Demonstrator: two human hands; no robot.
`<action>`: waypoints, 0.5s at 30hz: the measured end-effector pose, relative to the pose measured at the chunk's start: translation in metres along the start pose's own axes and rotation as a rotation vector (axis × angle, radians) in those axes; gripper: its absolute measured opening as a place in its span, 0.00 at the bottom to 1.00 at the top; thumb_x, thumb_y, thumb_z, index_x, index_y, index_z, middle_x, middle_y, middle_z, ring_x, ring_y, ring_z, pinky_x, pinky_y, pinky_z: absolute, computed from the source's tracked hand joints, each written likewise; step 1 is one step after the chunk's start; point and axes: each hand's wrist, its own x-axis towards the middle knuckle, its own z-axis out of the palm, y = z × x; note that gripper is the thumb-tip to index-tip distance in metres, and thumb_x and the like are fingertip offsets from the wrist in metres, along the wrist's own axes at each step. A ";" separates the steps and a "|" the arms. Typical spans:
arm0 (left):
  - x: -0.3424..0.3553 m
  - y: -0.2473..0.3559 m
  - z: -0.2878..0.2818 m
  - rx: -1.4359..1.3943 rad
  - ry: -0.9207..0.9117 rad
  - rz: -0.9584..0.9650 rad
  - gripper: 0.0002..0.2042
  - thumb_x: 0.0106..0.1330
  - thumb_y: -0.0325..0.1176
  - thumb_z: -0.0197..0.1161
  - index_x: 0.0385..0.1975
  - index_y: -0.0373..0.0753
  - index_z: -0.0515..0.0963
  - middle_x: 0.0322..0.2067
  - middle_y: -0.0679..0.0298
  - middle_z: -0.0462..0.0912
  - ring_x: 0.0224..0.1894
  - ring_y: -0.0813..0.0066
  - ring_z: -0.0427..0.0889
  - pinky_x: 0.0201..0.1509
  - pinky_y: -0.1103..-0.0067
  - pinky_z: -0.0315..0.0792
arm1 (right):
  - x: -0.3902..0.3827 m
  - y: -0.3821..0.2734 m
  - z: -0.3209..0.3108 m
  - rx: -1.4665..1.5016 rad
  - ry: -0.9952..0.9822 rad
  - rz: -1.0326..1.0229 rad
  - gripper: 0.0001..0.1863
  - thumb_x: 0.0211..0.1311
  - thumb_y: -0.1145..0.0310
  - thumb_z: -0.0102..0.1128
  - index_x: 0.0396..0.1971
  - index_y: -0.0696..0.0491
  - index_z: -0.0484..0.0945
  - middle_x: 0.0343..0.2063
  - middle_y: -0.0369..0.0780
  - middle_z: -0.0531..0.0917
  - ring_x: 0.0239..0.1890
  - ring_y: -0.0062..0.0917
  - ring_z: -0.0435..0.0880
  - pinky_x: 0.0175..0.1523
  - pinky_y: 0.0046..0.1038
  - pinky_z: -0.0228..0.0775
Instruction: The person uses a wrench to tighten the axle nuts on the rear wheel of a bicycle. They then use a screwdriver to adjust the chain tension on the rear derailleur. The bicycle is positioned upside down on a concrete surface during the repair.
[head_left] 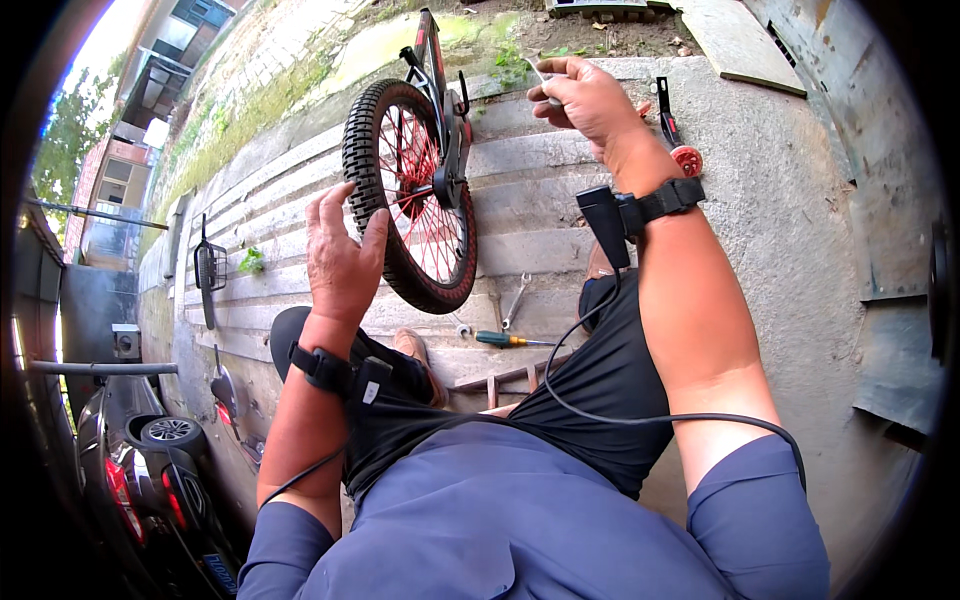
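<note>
A small bicycle's wheel (362,150) with a knobby black tyre and red spokes stands in front of me, its black frame (433,60) reaching away. My left hand (345,255) is at the tyre's left side, fingers spread; whether the fingertips touch the rubber I cannot tell. To the right of the bicycle, my right hand (595,105) is raised, its fingers closed on a thin grey-white piece (543,80) too small to name. On the paving between my feet lie a wrench (518,300) and a screwdriver (510,340) with a green and yellow handle.
A training wheel (687,160) with a red hub and black bracket is at the right. Another bicycle (208,270) with a basket stands at the left, and a dark car (150,480) is at lower left. Black cables run from both wrist straps. A grey wall (850,130) borders the right.
</note>
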 end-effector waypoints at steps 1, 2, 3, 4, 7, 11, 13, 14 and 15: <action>0.005 -0.002 0.005 0.034 0.016 0.020 0.25 0.63 0.36 0.67 0.57 0.33 0.69 0.51 0.48 0.73 0.56 0.51 0.73 0.61 0.65 0.68 | 0.001 0.002 -0.002 0.003 0.005 0.011 0.18 0.66 0.71 0.55 0.55 0.56 0.74 0.37 0.39 0.85 0.31 0.18 0.84 0.38 0.20 0.77; 0.009 -0.002 0.007 0.068 0.033 0.041 0.27 0.63 0.38 0.67 0.58 0.32 0.69 0.52 0.48 0.73 0.57 0.52 0.72 0.62 0.66 0.67 | 0.002 0.005 -0.002 0.000 0.011 0.023 0.19 0.66 0.70 0.55 0.55 0.57 0.73 0.37 0.39 0.85 0.31 0.18 0.84 0.37 0.20 0.76; 0.013 0.000 0.007 0.063 -0.048 -0.065 0.32 0.62 0.41 0.68 0.61 0.30 0.66 0.54 0.45 0.71 0.59 0.49 0.70 0.66 0.64 0.64 | 0.003 0.008 -0.001 -0.004 0.018 0.035 0.19 0.66 0.70 0.55 0.56 0.57 0.73 0.37 0.40 0.85 0.31 0.18 0.83 0.37 0.21 0.76; 0.014 -0.006 0.013 0.086 -0.060 -0.080 0.34 0.62 0.41 0.68 0.63 0.30 0.63 0.55 0.44 0.70 0.59 0.47 0.70 0.66 0.64 0.64 | 0.004 0.009 0.002 -0.009 0.020 0.054 0.20 0.65 0.70 0.55 0.56 0.58 0.73 0.38 0.40 0.85 0.31 0.19 0.83 0.37 0.21 0.76; 0.022 -0.016 0.027 0.080 -0.079 -0.133 0.40 0.60 0.42 0.70 0.67 0.30 0.58 0.57 0.42 0.67 0.62 0.46 0.68 0.67 0.64 0.63 | 0.005 0.019 0.011 -0.010 0.027 0.054 0.19 0.62 0.73 0.54 0.52 0.63 0.74 0.34 0.43 0.85 0.28 0.22 0.83 0.35 0.23 0.76; 0.033 -0.027 0.051 0.070 -0.082 -0.188 0.45 0.56 0.41 0.74 0.69 0.31 0.53 0.60 0.40 0.65 0.64 0.44 0.66 0.67 0.63 0.64 | 0.016 0.044 0.013 -0.149 0.002 0.117 0.21 0.58 0.73 0.55 0.51 0.64 0.76 0.33 0.45 0.86 0.26 0.24 0.83 0.35 0.25 0.76; 0.039 -0.035 0.057 0.020 -0.110 -0.232 0.46 0.55 0.37 0.73 0.70 0.32 0.51 0.61 0.39 0.64 0.64 0.42 0.66 0.66 0.61 0.65 | 0.021 0.056 0.013 -0.196 0.004 0.183 0.22 0.58 0.72 0.55 0.53 0.63 0.76 0.35 0.45 0.86 0.27 0.23 0.84 0.36 0.26 0.76; 0.040 -0.036 0.057 -0.023 -0.137 -0.277 0.45 0.55 0.35 0.72 0.70 0.32 0.51 0.61 0.39 0.64 0.63 0.42 0.66 0.66 0.61 0.65 | 0.023 0.060 0.012 -0.218 0.007 0.213 0.21 0.60 0.72 0.54 0.54 0.62 0.75 0.36 0.44 0.85 0.28 0.22 0.83 0.36 0.25 0.76; 0.041 -0.039 0.057 -0.065 -0.164 -0.323 0.45 0.55 0.34 0.71 0.70 0.33 0.50 0.61 0.39 0.64 0.63 0.42 0.67 0.66 0.61 0.66 | 0.025 0.066 0.011 -0.238 0.009 0.243 0.21 0.61 0.72 0.53 0.55 0.61 0.74 0.37 0.43 0.84 0.28 0.20 0.82 0.35 0.23 0.75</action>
